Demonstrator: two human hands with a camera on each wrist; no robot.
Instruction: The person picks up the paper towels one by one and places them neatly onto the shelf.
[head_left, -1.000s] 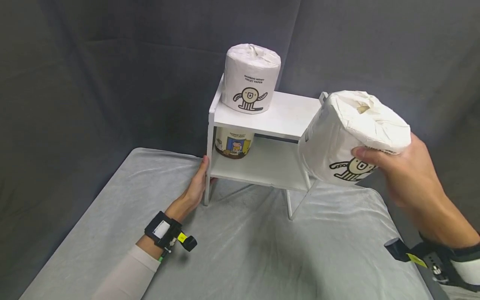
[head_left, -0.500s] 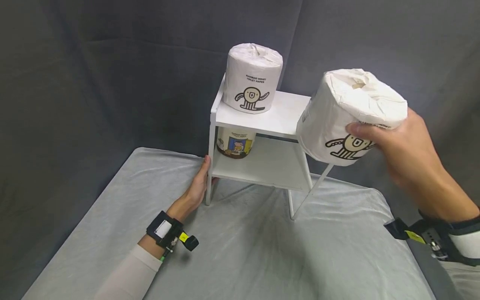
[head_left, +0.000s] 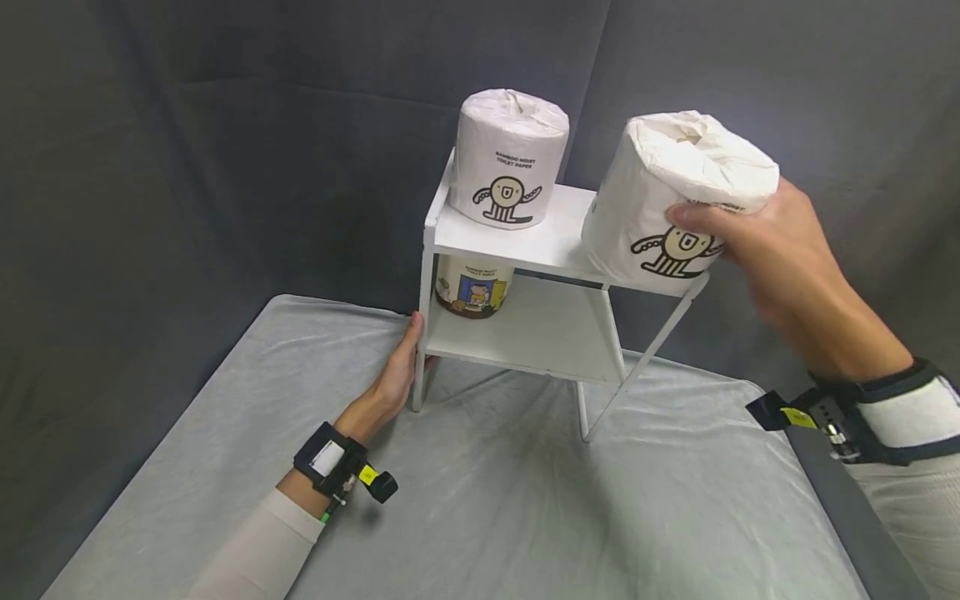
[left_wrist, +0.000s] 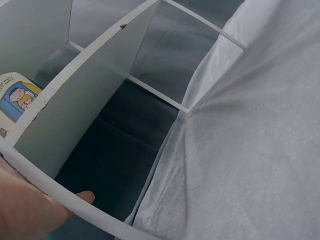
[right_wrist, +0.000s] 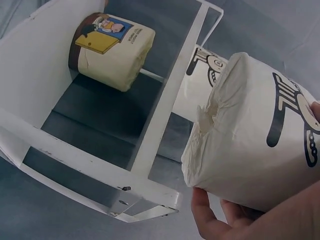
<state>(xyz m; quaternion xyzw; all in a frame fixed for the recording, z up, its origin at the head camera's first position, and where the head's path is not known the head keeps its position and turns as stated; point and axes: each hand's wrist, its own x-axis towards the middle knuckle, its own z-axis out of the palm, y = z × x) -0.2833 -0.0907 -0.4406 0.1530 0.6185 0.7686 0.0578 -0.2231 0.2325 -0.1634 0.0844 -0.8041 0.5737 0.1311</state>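
A white two-tier shelf (head_left: pixel 525 242) stands on the grey cloth. One wrapped white toilet roll (head_left: pixel 510 158) sits upright on the left of its top board. My right hand (head_left: pixel 720 233) grips a second white wrapped roll (head_left: pixel 675 196) and holds it tilted over the right end of that board; whether it touches the board is unclear. In the right wrist view this roll (right_wrist: pixel 250 150) hangs beside the shelf rail (right_wrist: pixel 165 110), with my fingers (right_wrist: pixel 220 220) under it. My left hand (head_left: pixel 397 367) grips the shelf's front left leg, its thumb (left_wrist: pixel 85 196) showing past the frame (left_wrist: pixel 75 95).
A beige roll with a cartoon label (head_left: pixel 471 287) lies on the left of the lower board (head_left: pixel 532 333). The grey cloth-covered table (head_left: pixel 487 500) stretches in front of the shelf. A dark fabric backdrop hangs close behind and beside it.
My right hand has carried the white roll up and to the left, from beside the lower board to the right end of the top board. The left hand has stayed on the leg.
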